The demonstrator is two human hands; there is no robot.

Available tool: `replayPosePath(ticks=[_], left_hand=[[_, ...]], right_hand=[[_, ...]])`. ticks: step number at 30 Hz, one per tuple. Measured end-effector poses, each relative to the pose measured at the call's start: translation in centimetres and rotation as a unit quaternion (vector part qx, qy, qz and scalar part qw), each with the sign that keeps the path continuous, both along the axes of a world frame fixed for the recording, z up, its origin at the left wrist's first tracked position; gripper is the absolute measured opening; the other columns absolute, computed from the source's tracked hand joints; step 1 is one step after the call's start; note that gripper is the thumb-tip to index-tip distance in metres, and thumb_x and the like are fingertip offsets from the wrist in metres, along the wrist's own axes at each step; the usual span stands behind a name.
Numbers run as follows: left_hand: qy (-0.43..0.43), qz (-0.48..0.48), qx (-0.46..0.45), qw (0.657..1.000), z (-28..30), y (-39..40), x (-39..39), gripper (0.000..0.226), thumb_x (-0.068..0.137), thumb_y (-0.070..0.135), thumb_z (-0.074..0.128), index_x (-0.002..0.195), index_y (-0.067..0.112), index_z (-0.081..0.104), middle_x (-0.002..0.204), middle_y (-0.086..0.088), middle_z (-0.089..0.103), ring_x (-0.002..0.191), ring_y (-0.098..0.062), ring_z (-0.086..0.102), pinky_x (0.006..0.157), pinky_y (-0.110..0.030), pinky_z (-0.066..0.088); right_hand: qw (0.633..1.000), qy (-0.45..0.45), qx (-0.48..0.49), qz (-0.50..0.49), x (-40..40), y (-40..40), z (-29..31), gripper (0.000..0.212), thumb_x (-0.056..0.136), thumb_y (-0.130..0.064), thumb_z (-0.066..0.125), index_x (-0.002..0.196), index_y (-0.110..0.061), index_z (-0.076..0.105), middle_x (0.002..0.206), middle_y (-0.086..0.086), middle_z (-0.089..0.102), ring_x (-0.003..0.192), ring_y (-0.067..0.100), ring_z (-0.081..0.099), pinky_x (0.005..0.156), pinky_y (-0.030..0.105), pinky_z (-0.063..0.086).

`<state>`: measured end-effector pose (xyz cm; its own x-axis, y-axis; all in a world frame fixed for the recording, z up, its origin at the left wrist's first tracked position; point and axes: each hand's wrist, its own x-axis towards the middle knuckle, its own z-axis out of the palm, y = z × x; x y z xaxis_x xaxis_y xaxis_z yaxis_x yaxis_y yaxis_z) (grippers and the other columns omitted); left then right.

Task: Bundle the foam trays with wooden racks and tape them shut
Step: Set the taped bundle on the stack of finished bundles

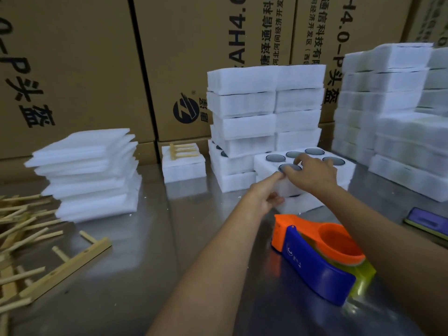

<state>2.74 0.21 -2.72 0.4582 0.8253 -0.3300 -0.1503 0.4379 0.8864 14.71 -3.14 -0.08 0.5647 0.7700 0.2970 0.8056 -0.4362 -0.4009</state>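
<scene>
At the centre right of the frame, both hands are on a white foam tray (269, 163) that sits on top of another foam piece on the steel bench (135, 263). The tray has round pockets holding dark discs (275, 158). The left hand (265, 194) is at the tray's near left corner, thumb up along the top edge and fingers curled against the side wall, so its grip is on the tray. The right hand (312, 170) lies flat over the top of the tray with fingers spread and straight, fingertips at the discs; it presses rather than clasps.

Just behind and left of this tray rises a stack of foam trays (264, 110), several layers high and two wide. Another, larger block of stacked foam (388, 105) fills the right side of the frame. To the left of the central stack, a small foam tray (183, 166) carries a wooden rack (182, 150) on top. Further left stands a pile of flat foam sheets (89, 173), somewhat skewed.

At the lower left, loose wooden racks (24, 238) lie in a heap, with one rack (72, 263) lying apart, nearer the middle of the frame. In the lower right foreground, between the forearms, rests an orange and blue tape dispenser (317, 255), untouched. A dark phone (428, 220) lies at the right edge. Brown printed cartons (97, 57) form the wall across the top of the frame.
</scene>
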Motion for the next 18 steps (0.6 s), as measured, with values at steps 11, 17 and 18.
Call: replayPosePath(ticks=[11, 17, 18], left_hand=[[-0.095, -0.049, -0.034, 0.994, 2.0, -2.1, -5.9, 0.036, 0.067, 0.025, 0.080, 0.096, 0.009, 0.064, 0.090, -0.008, 0.055, 0.068, -0.017, 0.053, 0.055, -0.024, 0.043], [-0.089, -0.007, -0.038, 0.995, 3.3, -5.4, -13.6, 0.039, 0.069, 0.026, 0.080, 0.098, 0.009, 0.061, 0.085, -0.007, 0.057, 0.064, -0.016, 0.052, 0.052, -0.023, 0.044], [-0.084, 0.009, -0.038, 0.996, 3.4, -6.2, -15.1, 0.037, 0.068, 0.026, 0.080, 0.095, 0.010, 0.060, 0.082, -0.007, 0.056, 0.062, -0.016, 0.051, 0.050, -0.023, 0.044]], right_hand=[[0.986, 0.023, 0.168, 0.000, -5.5, -1.7, 1.5, 0.023, 0.086, -0.038, 0.058, 0.091, -0.016, 0.056, 0.096, 0.005, 0.062, 0.112, 0.031, 0.045, 0.093, 0.043, 0.029], [0.985, 0.010, 0.159, 0.064, -11.5, -3.7, 3.2, 0.020, 0.084, -0.035, 0.056, 0.092, -0.017, 0.055, 0.072, -0.007, 0.049, 0.090, 0.023, 0.042, 0.081, 0.038, 0.022], [0.985, 0.012, 0.152, 0.080, -12.8, -4.0, 3.4, 0.018, 0.084, -0.035, 0.056, 0.092, -0.018, 0.055, 0.071, -0.007, 0.049, 0.088, 0.023, 0.043, 0.080, 0.037, 0.021]])
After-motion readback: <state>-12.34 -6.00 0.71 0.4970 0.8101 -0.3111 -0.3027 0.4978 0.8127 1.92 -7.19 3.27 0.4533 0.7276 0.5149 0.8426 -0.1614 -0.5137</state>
